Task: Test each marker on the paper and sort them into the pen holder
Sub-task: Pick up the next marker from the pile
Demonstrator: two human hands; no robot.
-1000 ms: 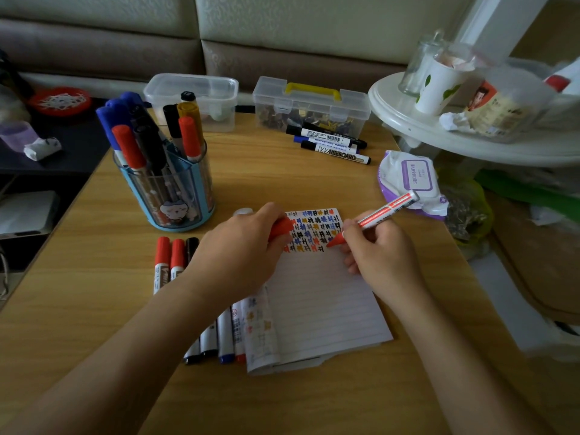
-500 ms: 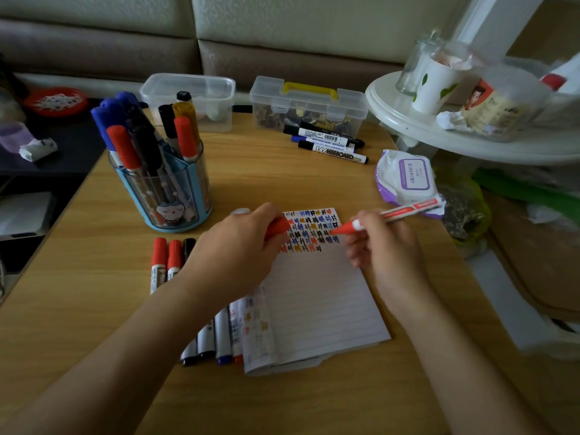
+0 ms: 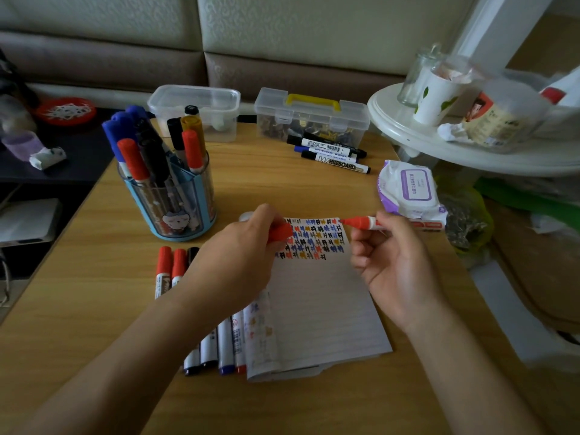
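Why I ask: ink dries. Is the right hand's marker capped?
No, the red marker shows a bare tip, and the left hand holds the red cap.

A light wood-grain desk fills the centre. Beyond its far edge runs a padded wall: cream textured panels above a brown upholstered band. A white round table stands off the far right corner. A dark low surface lies off the left edge. Lighting is dim.

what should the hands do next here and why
Probably slide the marker in the right hand leftward into the cap that the left hand holds. Its bare tip points toward the cap, and the paper already bears red marks, so it looks tested and ready for the holder.
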